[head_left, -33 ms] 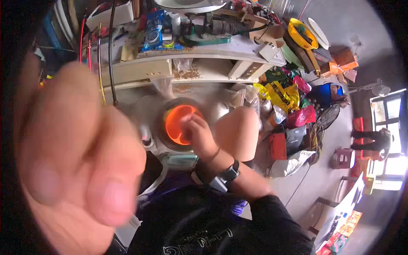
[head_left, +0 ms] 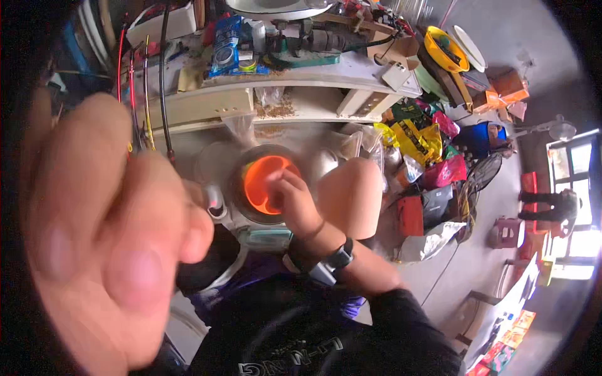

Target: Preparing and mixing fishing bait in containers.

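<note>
My left hand (head_left: 119,232) looms large and blurred close up on the left side, its fingers curled in toward the palm. Whatever those fingers may hold is hidden. Lower in the middle, my right hand (head_left: 298,203) reaches over the rim of an orange bowl (head_left: 258,172). The right fingers are bunched together and dip into the bowl; I cannot make out anything between them. A round, dark-rimmed base surrounds the bowl. My right wrist wears a dark watch (head_left: 342,254).
Beyond the bowl runs a cluttered bench (head_left: 301,75) with a blue packet (head_left: 227,44) on it. Thin upright rods (head_left: 164,81) stand at the left. Bags, including a yellow one (head_left: 417,144), pile up at the right. A person (head_left: 558,207) is by the far window.
My left hand has shifted slightly left and turned a little, so another fingertip shows at its right side. My right hand stays at the orange bowl.
</note>
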`<action>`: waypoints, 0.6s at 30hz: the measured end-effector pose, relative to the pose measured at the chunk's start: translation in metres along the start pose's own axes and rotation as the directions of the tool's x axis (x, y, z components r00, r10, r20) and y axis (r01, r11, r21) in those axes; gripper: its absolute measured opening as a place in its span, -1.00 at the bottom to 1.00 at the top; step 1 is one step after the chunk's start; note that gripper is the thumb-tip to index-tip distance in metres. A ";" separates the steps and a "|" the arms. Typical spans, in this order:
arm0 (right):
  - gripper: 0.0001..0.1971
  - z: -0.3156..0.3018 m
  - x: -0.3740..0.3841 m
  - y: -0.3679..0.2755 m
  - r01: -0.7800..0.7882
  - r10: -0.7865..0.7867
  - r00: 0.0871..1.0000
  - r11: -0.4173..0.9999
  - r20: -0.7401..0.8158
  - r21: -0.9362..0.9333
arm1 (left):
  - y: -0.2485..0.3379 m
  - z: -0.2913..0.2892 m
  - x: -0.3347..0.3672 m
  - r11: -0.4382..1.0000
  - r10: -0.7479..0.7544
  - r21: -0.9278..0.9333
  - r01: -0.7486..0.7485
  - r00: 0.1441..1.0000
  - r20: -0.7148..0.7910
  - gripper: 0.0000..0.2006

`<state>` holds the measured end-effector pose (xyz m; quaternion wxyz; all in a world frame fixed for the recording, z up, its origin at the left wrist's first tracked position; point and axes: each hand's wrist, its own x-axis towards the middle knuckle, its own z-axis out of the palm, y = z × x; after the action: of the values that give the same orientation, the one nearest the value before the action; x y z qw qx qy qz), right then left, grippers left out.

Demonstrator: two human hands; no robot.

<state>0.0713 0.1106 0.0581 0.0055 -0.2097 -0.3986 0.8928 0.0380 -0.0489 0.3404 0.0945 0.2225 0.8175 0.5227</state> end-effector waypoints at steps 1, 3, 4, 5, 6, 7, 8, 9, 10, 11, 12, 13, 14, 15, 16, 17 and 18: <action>-0.92 -0.002 -0.003 0.000 -0.003 0.003 1.000 1.000 0.023 -0.005 | -0.014 0.003 0.003 0.940 0.060 -0.339 -0.038 0.997 0.056 -0.84; -0.86 -0.004 -0.007 -0.001 -0.020 0.024 0.998 0.998 0.063 -0.062 | -0.049 0.013 0.008 0.655 0.180 -0.755 -0.027 0.976 0.122 -0.68; -0.81 -0.004 -0.007 0.001 0.031 -0.023 0.998 0.989 0.061 -0.144 | -0.071 0.020 0.015 0.578 0.079 -0.807 0.120 0.976 0.201 -0.59; -0.80 -0.006 -0.007 0.000 0.008 -0.002 0.998 0.993 0.056 -0.115 | -0.094 0.029 0.022 0.509 0.032 -0.830 0.227 0.959 0.282 -0.63; -0.79 -0.007 -0.006 0.001 0.014 -0.007 0.996 0.998 0.092 -0.068 | -0.117 0.033 0.032 0.524 0.053 -0.800 0.293 0.926 0.373 -0.75; -0.78 -0.009 -0.005 0.001 -0.003 0.008 0.999 0.995 0.044 -0.104 | -0.141 0.046 0.038 0.530 -0.104 -0.762 0.372 0.920 0.377 -0.80; -0.77 -0.011 -0.003 0.000 0.063 -0.051 0.993 0.992 0.106 -0.106 | -0.163 0.064 0.040 0.513 -0.232 -0.741 0.434 0.901 0.367 -0.85; -0.77 -0.012 0.001 -0.001 0.043 -0.041 0.998 0.999 0.049 -0.032 | -0.183 0.083 0.040 0.567 -0.257 -0.663 0.489 0.870 0.421 -0.84; -0.75 -0.012 0.004 -0.002 0.020 -0.019 1.000 1.000 -0.019 0.012 | -0.201 0.101 0.038 0.614 -0.333 -0.544 0.572 0.813 0.478 -0.81; -0.76 -0.015 0.007 -0.008 0.024 -0.022 0.998 0.999 -0.054 0.041 | -0.215 0.123 0.028 0.672 -0.158 -0.592 0.445 0.867 0.473 -0.78; -0.77 -0.017 0.009 -0.017 0.007 -0.003 0.989 1.000 -0.145 0.025 | -0.226 0.144 0.016 0.734 -0.084 -0.560 0.384 0.870 0.486 -0.75; -0.78 -0.014 0.013 -0.022 0.026 0.013 0.977 0.983 -0.213 0.180 | -0.240 0.157 0.007 0.857 -0.029 -0.387 0.339 0.783 0.622 -0.75; -0.81 -0.014 0.011 -0.032 0.124 -0.107 0.988 0.979 -0.113 0.162 | -0.252 0.167 -0.001 0.946 0.001 -0.220 0.239 0.676 0.737 -0.75; -0.82 -0.010 0.015 -0.039 0.165 -0.139 0.979 0.970 -0.148 0.181 | -0.262 0.181 -0.006 0.955 0.109 -0.256 0.152 0.622 0.775 -0.74; -0.82 -0.006 0.016 -0.048 0.213 -0.195 0.969 0.971 -0.149 0.112 | -0.270 0.193 -0.009 0.935 0.285 -0.354 0.007 0.580 0.763 -0.71; -0.83 0.000 0.020 -0.057 0.125 -0.110 0.991 0.965 -0.076 0.230 | -0.274 0.207 -0.013 0.886 0.411 -0.460 -0.066 0.572 0.710 -0.72; -0.83 0.007 0.026 -0.065 0.032 -0.028 0.999 0.938 -0.016 0.346 | -0.275 0.217 -0.018 0.807 0.553 -0.565 -0.170 0.552 0.624 -0.70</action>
<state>0.0344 0.1546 0.0983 0.0584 -0.2042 -0.2383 0.9477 0.0647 0.0212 -0.0023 0.3657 0.5628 0.4903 0.5560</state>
